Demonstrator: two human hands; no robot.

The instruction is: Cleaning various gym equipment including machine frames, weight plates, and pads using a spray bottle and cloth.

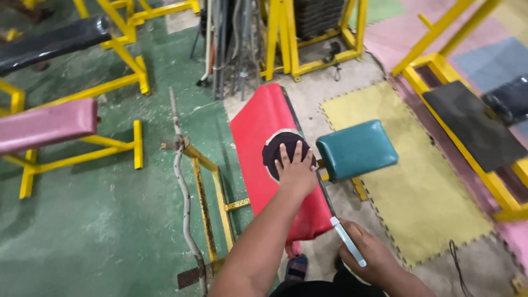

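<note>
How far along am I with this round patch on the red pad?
Done: the dark round patch already lies flat on the red pad. In hand: left hand presses on it; right hand holds a white tool. Left: I can't tell whether its edges are stuck down.

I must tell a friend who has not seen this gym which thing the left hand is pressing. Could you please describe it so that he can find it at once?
Find the red sloped pad on the yellow frame in the middle of the floor. On its surface lies a dark round disc, under the left hand. It is the only round, dark thing on the pad; the teal seat beside it is boxy.
</note>
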